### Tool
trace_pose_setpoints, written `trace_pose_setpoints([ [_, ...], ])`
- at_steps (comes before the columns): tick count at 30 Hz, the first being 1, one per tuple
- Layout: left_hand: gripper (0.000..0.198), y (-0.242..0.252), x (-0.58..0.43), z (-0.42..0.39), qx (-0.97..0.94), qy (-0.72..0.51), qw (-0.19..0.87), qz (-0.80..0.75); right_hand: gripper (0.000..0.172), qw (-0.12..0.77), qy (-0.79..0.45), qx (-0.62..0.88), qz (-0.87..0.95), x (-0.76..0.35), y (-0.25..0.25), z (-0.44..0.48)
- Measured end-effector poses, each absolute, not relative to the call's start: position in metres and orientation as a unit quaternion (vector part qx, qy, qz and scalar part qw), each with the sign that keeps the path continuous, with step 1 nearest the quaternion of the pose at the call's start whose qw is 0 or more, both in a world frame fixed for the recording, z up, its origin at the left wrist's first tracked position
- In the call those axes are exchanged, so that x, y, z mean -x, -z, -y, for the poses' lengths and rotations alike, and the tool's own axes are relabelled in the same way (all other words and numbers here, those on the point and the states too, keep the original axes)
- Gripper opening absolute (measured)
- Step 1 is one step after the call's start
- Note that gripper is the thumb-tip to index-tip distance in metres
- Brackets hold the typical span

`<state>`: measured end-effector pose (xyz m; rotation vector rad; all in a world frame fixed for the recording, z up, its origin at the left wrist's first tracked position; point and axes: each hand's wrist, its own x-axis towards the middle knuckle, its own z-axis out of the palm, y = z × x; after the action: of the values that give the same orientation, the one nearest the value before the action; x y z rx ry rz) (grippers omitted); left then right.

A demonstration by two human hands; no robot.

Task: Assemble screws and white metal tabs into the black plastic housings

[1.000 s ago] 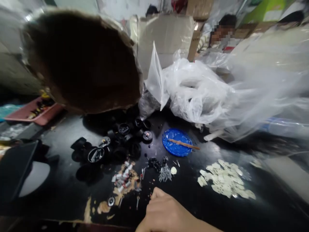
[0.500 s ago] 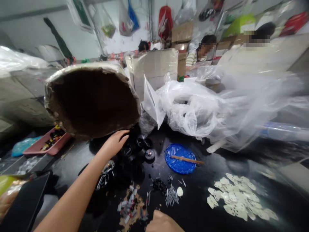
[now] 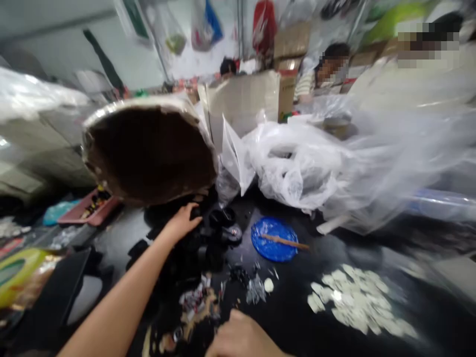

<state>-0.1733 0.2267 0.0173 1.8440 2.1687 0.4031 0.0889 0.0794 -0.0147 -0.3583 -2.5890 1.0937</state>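
Observation:
My left hand [image 3: 183,221] reaches over a group of black round parts [image 3: 208,253] below the mouth of a large cardboard tube-like box [image 3: 208,144]. Between its thumb and fingers sits a small black part [image 3: 195,212], blurred. At the bottom edge my right hand [image 3: 241,337] is closed, and whatever it may hold is hidden. Just beyond that hand lie a pile of small grey pins [image 3: 256,290], some black bits [image 3: 238,274] and one pale flat piece [image 3: 268,285]. Small grey and red parts [image 3: 195,297] lie to its left on brown scraps.
A blue lid [image 3: 273,253] with blue paste holds a wooden stick [image 3: 286,242]. Pale flat plates [image 3: 360,302] are heaped at the right. Clear plastic bags [image 3: 297,168] bulge at the back. A pink tray [image 3: 91,213] stands at left. Other people [image 3: 327,69] sit beyond.
My left hand has closed its thumb and fingers around a black part. The view has shifted and turned slightly; my right hand sits a little further left, still closed.

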Motion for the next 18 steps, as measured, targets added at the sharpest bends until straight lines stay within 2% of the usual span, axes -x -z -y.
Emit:
trace_pose_setpoints([
  [1,0.043,-0.015,0.175,-0.222,-0.63,-0.143,0.137,-0.751,0.008,0.154,-0.385,0.139,0.899,-0.089,0.015,-0.077],
  [5,0.043,-0.014,0.18,-0.202,-0.619,-0.166,0.131,-0.756,0.01,0.196,-0.399,0.174,0.879,-0.095,0.005,-0.074],
  [8,0.039,-0.025,0.174,-0.182,-0.625,-0.197,0.091,-0.75,0.009,0.209,-0.389,0.183,0.878,-0.099,0.0,-0.073],
  [11,0.038,-0.034,0.151,-0.153,-0.655,-0.224,0.043,-0.72,0.009,0.206,-0.387,0.177,0.881,-0.1,0.0,-0.074],
  [18,0.039,-0.007,0.092,-0.113,-0.771,-0.224,0.055,-0.593,0.009,0.171,-0.371,0.181,0.895,-0.096,-0.001,-0.078],
])
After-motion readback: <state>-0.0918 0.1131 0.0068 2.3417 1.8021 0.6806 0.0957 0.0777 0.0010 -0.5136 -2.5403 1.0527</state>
